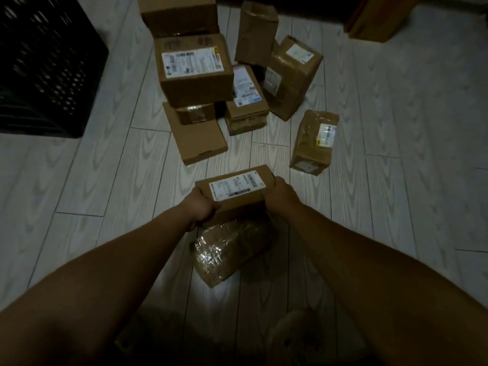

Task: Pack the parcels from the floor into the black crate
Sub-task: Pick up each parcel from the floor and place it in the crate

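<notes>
A flat brown cardboard parcel (235, 187) with a white barcode label is held in the middle of the view. My left hand (200, 207) grips its left end and my right hand (281, 192) grips its right end. Beneath it a tape-wrapped brown parcel (232, 249) lies on the floor. The black crate (45, 64) with perforated walls stands at the top left; its inside is hidden. Several more parcels are heaped beyond, among them a large labelled box (194, 70) and a lone taped parcel (314, 142) to the right.
The floor (396, 154) is pale wood-grain planks. A brown piece of furniture or box (375, 19) stands at the top right. A flat cardboard box (196, 138) lies in front of the heap. A pale slipper (298, 334) shows at the bottom edge.
</notes>
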The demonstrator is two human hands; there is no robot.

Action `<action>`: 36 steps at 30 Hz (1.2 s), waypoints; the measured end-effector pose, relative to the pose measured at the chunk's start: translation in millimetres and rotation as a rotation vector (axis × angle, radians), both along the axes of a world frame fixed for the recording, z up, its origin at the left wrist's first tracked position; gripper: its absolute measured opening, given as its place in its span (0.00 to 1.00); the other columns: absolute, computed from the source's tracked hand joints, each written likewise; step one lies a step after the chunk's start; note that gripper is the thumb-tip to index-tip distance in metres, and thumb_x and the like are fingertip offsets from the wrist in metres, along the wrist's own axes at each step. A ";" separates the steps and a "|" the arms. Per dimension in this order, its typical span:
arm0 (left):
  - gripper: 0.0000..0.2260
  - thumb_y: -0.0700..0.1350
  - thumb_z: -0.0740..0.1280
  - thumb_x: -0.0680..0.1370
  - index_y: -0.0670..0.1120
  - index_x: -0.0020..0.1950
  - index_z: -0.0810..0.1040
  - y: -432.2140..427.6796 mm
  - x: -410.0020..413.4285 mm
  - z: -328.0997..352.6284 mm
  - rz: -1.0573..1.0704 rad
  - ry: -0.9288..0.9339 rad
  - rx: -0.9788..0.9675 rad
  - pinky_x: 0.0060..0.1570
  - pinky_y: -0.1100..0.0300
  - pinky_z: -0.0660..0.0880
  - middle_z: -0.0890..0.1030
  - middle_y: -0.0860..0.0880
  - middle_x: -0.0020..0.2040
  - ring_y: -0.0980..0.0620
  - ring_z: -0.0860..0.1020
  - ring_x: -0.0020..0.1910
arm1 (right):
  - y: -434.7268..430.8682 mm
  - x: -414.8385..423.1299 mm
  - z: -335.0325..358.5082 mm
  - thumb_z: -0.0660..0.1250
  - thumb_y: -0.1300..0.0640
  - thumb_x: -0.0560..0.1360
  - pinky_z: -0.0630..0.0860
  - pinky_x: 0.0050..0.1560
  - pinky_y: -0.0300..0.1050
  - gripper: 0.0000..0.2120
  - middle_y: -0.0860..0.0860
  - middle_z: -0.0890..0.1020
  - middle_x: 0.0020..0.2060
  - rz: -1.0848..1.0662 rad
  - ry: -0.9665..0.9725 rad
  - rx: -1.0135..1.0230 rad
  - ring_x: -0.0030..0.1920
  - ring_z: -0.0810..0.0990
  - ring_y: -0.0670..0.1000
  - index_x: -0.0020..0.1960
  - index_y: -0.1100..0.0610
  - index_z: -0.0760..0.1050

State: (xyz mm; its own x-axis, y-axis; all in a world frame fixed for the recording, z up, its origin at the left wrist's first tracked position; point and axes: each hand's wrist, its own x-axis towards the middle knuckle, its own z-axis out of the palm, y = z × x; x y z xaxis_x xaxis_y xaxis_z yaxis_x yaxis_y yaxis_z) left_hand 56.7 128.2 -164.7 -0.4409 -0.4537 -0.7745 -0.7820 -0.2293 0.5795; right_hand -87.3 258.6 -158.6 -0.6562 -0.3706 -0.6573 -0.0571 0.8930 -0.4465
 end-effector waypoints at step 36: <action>0.41 0.37 0.70 0.73 0.62 0.74 0.49 -108.8 97.4 860.7 0.087 0.645 -0.698 0.54 0.49 0.77 0.73 0.50 0.64 0.55 0.75 0.53 | -78.1 76.1 832.5 0.69 0.52 0.74 0.71 0.60 0.53 0.43 0.48 0.61 0.73 0.033 0.570 -0.689 0.67 0.69 0.54 0.75 0.40 0.42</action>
